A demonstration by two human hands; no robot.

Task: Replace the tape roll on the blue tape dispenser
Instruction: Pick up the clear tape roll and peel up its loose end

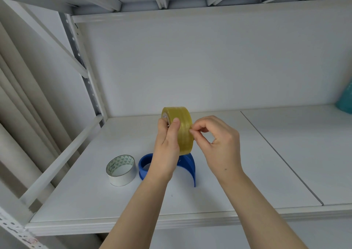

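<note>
Left hand (167, 144) grips the yellowish clear tape roll (180, 129) upright at frame centre, thumb on the outer face, fingers closed round it. Right hand (217, 140) has thumb and forefinger pinched at the roll's right edge, other fingers curled. Blue tape dispenser (187, 166) lies on the white shelf (247, 172) below the roll, partly behind the left wrist. White tape roll (121, 169) sits just left of the dispenser.

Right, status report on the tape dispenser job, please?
Left hand gripping yellowish tape roll, held above shelf. Right hand picking at its edge. Blue tape dispenser empty beneath; white tape roll beside it. Nothing obstructing.
</note>
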